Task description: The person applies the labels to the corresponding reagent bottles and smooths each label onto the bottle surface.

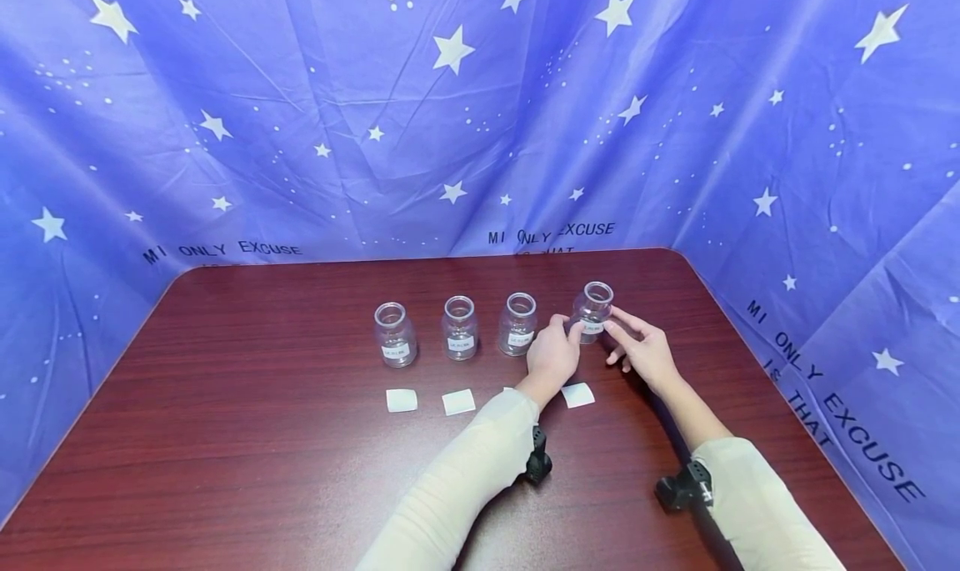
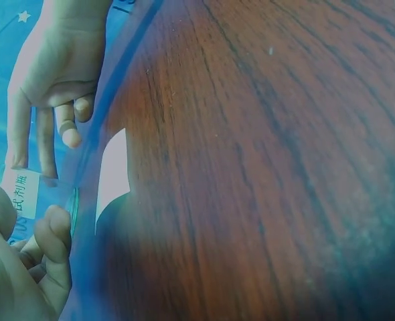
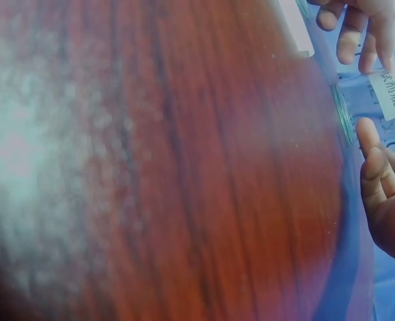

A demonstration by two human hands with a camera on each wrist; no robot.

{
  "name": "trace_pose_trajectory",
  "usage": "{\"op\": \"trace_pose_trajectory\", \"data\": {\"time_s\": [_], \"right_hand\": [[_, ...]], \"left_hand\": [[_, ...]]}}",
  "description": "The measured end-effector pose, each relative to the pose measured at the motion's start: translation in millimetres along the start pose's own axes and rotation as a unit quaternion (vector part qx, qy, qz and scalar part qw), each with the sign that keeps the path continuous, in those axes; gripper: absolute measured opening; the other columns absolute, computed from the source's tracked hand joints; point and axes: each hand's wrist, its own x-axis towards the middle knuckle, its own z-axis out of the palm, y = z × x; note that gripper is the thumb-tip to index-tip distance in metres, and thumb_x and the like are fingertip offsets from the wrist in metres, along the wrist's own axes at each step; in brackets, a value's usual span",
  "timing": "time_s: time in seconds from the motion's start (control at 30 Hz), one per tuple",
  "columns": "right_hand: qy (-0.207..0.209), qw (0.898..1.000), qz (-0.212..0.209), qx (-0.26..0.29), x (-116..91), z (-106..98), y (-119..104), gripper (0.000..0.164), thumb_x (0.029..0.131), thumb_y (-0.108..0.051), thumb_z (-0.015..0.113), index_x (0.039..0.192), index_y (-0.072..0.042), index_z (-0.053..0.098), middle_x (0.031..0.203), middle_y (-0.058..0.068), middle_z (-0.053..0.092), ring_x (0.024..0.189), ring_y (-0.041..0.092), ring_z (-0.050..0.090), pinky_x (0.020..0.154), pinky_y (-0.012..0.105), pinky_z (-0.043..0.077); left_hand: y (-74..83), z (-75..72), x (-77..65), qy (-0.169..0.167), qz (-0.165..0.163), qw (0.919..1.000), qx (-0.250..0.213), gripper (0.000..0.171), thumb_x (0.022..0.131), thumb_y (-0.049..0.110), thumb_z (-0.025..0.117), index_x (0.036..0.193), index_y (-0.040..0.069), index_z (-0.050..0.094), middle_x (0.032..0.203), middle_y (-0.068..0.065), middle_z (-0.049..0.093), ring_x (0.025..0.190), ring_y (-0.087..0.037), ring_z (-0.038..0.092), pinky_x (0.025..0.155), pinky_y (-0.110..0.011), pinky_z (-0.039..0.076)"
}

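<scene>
A small clear glass jar [image 1: 597,296] with a wide mouth stands upright at the right end of a row. On its front is a white label [image 2: 25,192] with handwritten characters. From the left side, my left hand [image 1: 553,356] holds the jar low down, thumb near the label. My right hand [image 1: 648,358] grips the opposite side with thumb and index finger, its other fingers bent below. The jar's base [image 3: 343,114] shows close to the tabletop in the right wrist view. Just in front of the jar lies a white paper piece [image 1: 578,395].
Three similar labelled jars stand to the left: one jar [image 1: 519,325] beside my left hand, a middle jar [image 1: 460,329] and an outer jar [image 1: 395,335]. White paper pieces [image 1: 402,400] lie before them, one mostly hidden by my left forearm. A starry blue curtain [image 1: 337,96] borders the dark-red table [image 1: 247,438].
</scene>
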Motion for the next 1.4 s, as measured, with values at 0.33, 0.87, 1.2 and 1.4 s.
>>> {"op": "trace_pose_trajectory", "data": {"time_s": [0.33, 0.87, 1.2, 1.4], "right_hand": [[0.017, 0.999, 0.010, -0.025, 0, -3, -8, 0.043, 0.092, -0.022, 0.060, 0.125, 0.005, 0.053, 0.070, -0.016, 0.067, 0.044, 0.010, 0.059, 0.038, 0.026, 0.043], [0.031, 0.998, -0.010, -0.048, -7, -17, -37, 0.034, 0.092, -0.008, 0.056, 0.115, 0.018, 0.051, 0.070, -0.026, 0.063, 0.044, 0.009, 0.055, 0.037, 0.022, 0.041], [0.046, 0.996, -0.020, -0.079, 6, -28, -18, 0.024, 0.091, -0.014, 0.059, 0.107, 0.005, 0.062, 0.069, -0.024, 0.065, 0.046, 0.008, 0.056, 0.038, 0.022, 0.041], [0.058, 0.990, -0.022, -0.126, 7, -33, -18, 0.032, 0.092, -0.021, 0.058, 0.111, 0.005, 0.061, 0.070, -0.026, 0.064, 0.049, 0.006, 0.057, 0.040, 0.024, 0.044]], "left_hand": [[-1.4, -4.2, -7.9, -0.020, 0.020, 0.9990, 0.035, 0.024, 0.097, 0.039, 0.043, 0.105, 0.018, 0.054, 0.089, -0.003, 0.071, 0.080, -0.020, 0.068, 0.061, -0.033, 0.048], [-6.0, -61.5, -23.9, -0.089, 0.091, 0.9904, 0.055, 0.025, 0.093, 0.040, 0.050, 0.108, 0.022, 0.059, 0.079, 0.008, 0.065, 0.071, -0.009, 0.060, 0.060, -0.028, 0.045], [-16.8, -100.9, -35.1, -0.089, 0.117, 0.9874, 0.057, 0.021, 0.092, 0.038, 0.052, 0.102, 0.023, 0.061, 0.071, 0.010, 0.060, 0.064, -0.007, 0.055, 0.053, -0.024, 0.040], [-31.4, -126.9, -40.4, -0.065, 0.141, 0.9862, 0.057, 0.020, 0.090, 0.037, 0.053, 0.096, 0.021, 0.065, 0.074, 0.008, 0.065, 0.069, -0.010, 0.060, 0.057, -0.026, 0.044]]}}
